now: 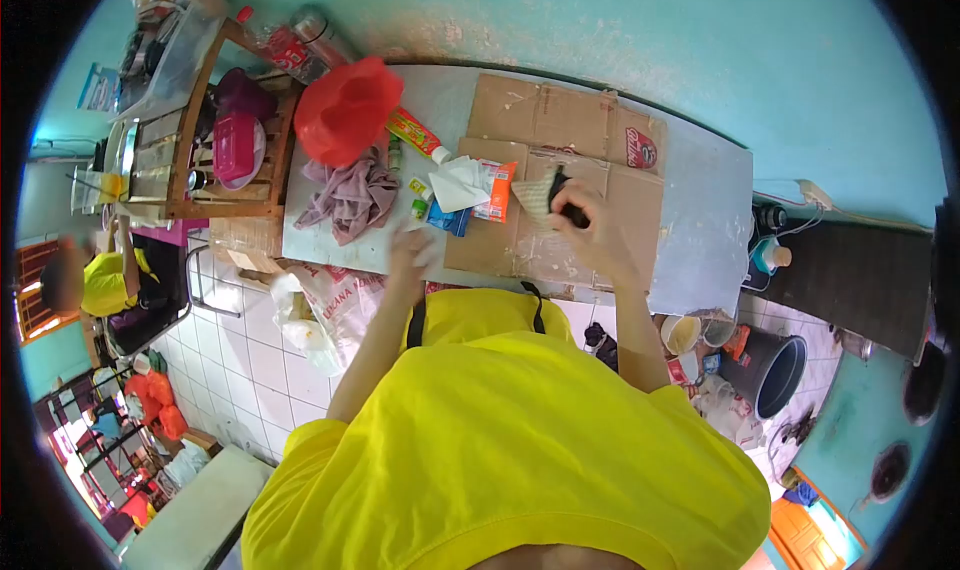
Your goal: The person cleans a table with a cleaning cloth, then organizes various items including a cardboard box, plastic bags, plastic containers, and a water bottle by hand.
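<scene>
My right hand [588,228] is closed around a small black item [558,192], whose kind I cannot make out, above the flattened cardboard [490,245]. Against that item lies a pale striped piece [534,196], which looks like cloth. My left hand [408,258] is smeared by motion near the table's front edge, so its fingers do not show clearly. Close to it are a small green-capped container [419,208] and a blue packet [447,220]. White paper [459,183] partly covers the blue packet and an orange packet [497,192].
On the table's left are a crumpled mauve cloth [350,198], a red plastic item [348,110] and a red-and-green tube [415,133]. A wooden rack [190,175] stands farther left. Below the right end sits a dark bin [765,370]. Another person in yellow [108,282] is at far left.
</scene>
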### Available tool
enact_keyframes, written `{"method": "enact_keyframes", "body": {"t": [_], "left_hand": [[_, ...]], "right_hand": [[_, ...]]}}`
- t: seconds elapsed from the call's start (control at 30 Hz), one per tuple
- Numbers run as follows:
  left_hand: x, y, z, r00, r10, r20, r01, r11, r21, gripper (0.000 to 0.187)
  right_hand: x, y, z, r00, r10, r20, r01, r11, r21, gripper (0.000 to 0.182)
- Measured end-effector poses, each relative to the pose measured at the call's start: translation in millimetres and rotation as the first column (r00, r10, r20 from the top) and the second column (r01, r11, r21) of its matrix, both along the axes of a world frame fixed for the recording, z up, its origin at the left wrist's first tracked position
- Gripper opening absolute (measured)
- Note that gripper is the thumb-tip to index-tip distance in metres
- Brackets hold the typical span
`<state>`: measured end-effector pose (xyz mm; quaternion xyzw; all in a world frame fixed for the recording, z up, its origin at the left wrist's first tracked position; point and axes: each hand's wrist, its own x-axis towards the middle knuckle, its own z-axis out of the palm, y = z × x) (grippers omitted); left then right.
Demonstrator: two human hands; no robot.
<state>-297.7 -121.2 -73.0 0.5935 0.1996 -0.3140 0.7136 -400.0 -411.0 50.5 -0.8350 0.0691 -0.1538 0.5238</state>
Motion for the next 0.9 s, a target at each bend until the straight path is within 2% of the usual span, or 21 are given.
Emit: {"method": "enact_keyframes", "body": {"t": [0.03,0.07,0.1,0.13,0.2,0.23,0.27,0.33,0.37,0.4,0.43,0.5,0.53,0.6,0.7,0.73,0.8,0.9], "left_hand": [[-11.3,-35.3,30.6,0.969,-0.093,-0.229,0.054,0.984,-0.171,0.046],[-15.2,-57.2,34.5,0.855,-0.24,-0.459,0.09,0.941,-0.325,0.058],[-19.7,-81.6,54.4,0.817,-0.272,-0.509,0.028,0.9,-0.435,0.064],[-23.1,-102.0,70.4,0.775,-0.311,-0.55,-0.041,0.844,-0.535,0.069],[-26.1,-128.0,60.5,0.849,-0.23,-0.476,-0.089,0.824,-0.559,0.074],[-26.2,-133.2,52.9,0.88,-0.186,-0.437,-0.113,0.812,-0.572,0.076],[-26.2,-133.1,40.4,0.894,-0.205,-0.399,-0.09,0.789,-0.608,0.071],[-27.2,-128.4,42.1,0.877,-0.142,-0.459,-0.105,0.876,-0.471,0.069],[-27.1,-124.6,42.9,0.867,-0.11,-0.486,-0.106,0.912,-0.397,0.068],[-27.9,-118.1,36.7,0.882,-0.112,-0.458,-0.035,0.953,-0.299,0.068],[-28.0,-107.6,28.1,0.891,-0.149,-0.428,-0.001,0.944,-0.329,0.063],[-29.8,-87.9,15.1,0.904,-0.222,-0.364,0.074,0.922,-0.38,0.054],[-33.0,-85.2,20.0,0.926,-0.215,-0.31,0.103,0.934,-0.341,0.047],[-36.7,-80.8,29.0,0.96,-0.204,-0.193,0.152,0.955,-0.256,0.032],[-33.5,-75.3,25.4,0.985,-0.114,-0.131,0.094,0.985,-0.147,0.025],[-31.6,-80.2,38.9,0.993,-0.083,-0.08,0.072,0.988,-0.133,0.024],[-29.4,-94.5,62.0,0.999,-0.027,0.02,0.029,0.993,-0.112,0.022],[-17.8,-108.9,62.8,0.988,-0.138,0.065,0.143,0.986,-0.085,0.024]], "right_hand": [[0.5,9.6,13.3,0.997,0.062,-0.033,-0.064,0.997,-0.044,0.013],[-1.6,18.9,23.8,0.99,0.122,-0.07,-0.128,0.988,-0.087,0.013],[-4.4,26.4,32.4,0.978,0.18,-0.109,-0.193,0.973,-0.129,0.013],[-8.6,33.7,40.4,0.972,0.215,-0.099,-0.224,0.969,-0.103,0.013],[-16.3,43.9,50.5,0.956,0.281,-0.079,-0.286,0.957,-0.05,0.013],[-18.5,43.4,50.1,0.965,0.254,-0.067,-0.256,0.967,-0.02,0.013],[-21.1,39.9,49.0,0.972,0.226,-0.057,-0.226,0.974,0.007,0.013],[-23.5,23.4,53.1,0.982,0.17,-0.087,-0.162,0.983,0.085,0.012],[-24.8,10.1,40.7,0.987,0.128,-0.097,-0.096,0.954,0.285,0.012],[-27.1,-4.1,14.3,0.989,0.088,-0.118,-0.022,0.881,0.473,0.012],[-27.9,-16.7,-7.9,0.988,0.051,-0.146,0.056,0.766,0.641,0.012],[-25.4,-36.9,-31.5,0.992,0.042,-0.122,0.079,0.55,0.831,0.013],[-24.5,-43.7,-41.9,0.993,0.035,-0.112,0.087,0.422,0.902,0.015],[-23.2,-50.7,-60.8,0.992,0.051,-0.118,0.097,0.306,0.947,0.021],[-18.7,-53.5,-102.5,0.979,0.045,-0.199,0.191,0.138,0.972,0.023],[-17.1,-52.6,-115.0,0.97,0.037,-0.239,0.235,0.082,0.969,0.022],[-15.8,-48.5,-136.3,0.941,0.061,-0.333,0.324,0.129,0.937,0.017],[-15.8,-46.8,-192.2,0.901,0.077,-0.427,0.404,0.213,0.89,0.013]]}}
